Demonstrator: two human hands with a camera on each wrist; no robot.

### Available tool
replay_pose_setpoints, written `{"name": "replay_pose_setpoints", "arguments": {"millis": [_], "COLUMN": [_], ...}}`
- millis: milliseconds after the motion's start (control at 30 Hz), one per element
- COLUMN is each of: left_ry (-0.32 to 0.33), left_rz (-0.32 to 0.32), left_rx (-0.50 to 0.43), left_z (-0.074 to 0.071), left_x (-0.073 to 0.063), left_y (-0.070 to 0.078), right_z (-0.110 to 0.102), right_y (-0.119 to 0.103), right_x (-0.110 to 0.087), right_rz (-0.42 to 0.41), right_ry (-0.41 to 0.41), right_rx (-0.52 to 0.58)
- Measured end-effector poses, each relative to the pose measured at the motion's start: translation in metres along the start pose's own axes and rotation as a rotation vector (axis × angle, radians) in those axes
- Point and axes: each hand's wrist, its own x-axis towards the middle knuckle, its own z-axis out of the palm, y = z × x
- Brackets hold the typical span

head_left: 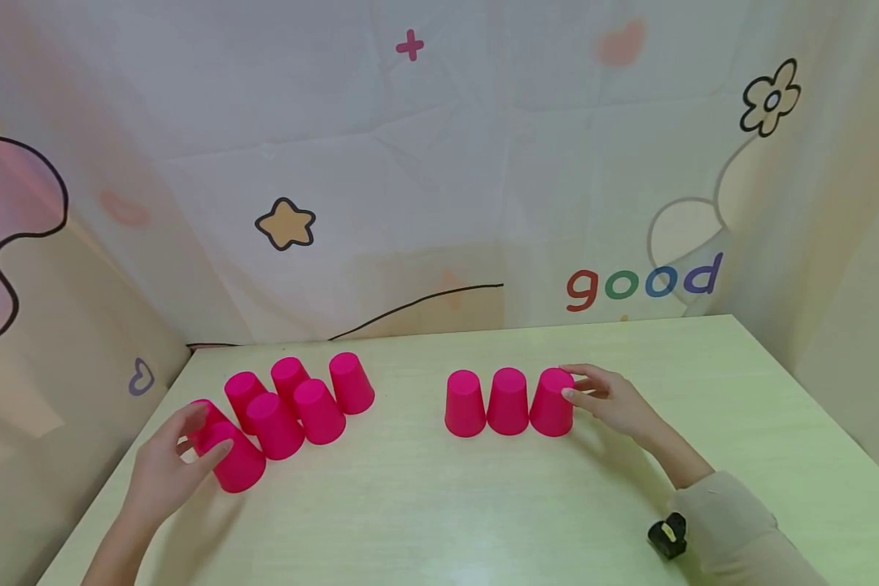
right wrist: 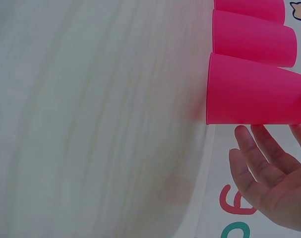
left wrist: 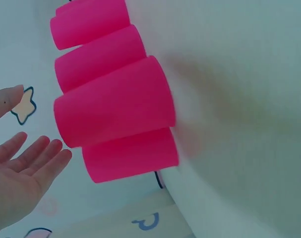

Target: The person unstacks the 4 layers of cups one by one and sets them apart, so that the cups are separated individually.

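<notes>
On the left side of the table, several pink cups stand upside down in a slanting double row. My left hand [head_left: 164,468] is at the near end of that row, beside the nearest cup [head_left: 239,464]. In the left wrist view its thumb and fingers are spread, with a gap between them and the cups. Three more upside-down pink cups stand side by side at right of centre. My right hand [head_left: 615,403] is at the rightmost cup [head_left: 552,407], thumb and forefinger at its upper side. The right wrist view shows the other fingers loosely extended alongside that cup.
The pale table [head_left: 410,505] ends at a printed curtain [head_left: 439,163] behind and to the sides. By the right sleeve lies a small black object [head_left: 668,537]. The left group includes a cup [head_left: 352,384] at its far right end.
</notes>
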Motion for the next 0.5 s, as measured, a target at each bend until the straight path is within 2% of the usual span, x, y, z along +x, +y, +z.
{"name": "replay_pose_setpoints", "arguments": {"millis": [200, 500], "left_ry": [0.016, 0.010], "left_rz": [0.027, 0.138], "left_rx": [-0.043, -0.116], "left_z": [0.004, 0.025], "left_x": [0.002, 0.008], "left_y": [0.017, 0.043], "right_z": [0.000, -0.001], "right_y": [0.000, 0.000], "right_x": [0.000, 0.000], "right_rz": [0.000, -0.001], "right_ry": [0.000, 0.000], "right_rx": [0.001, 0.006]}}
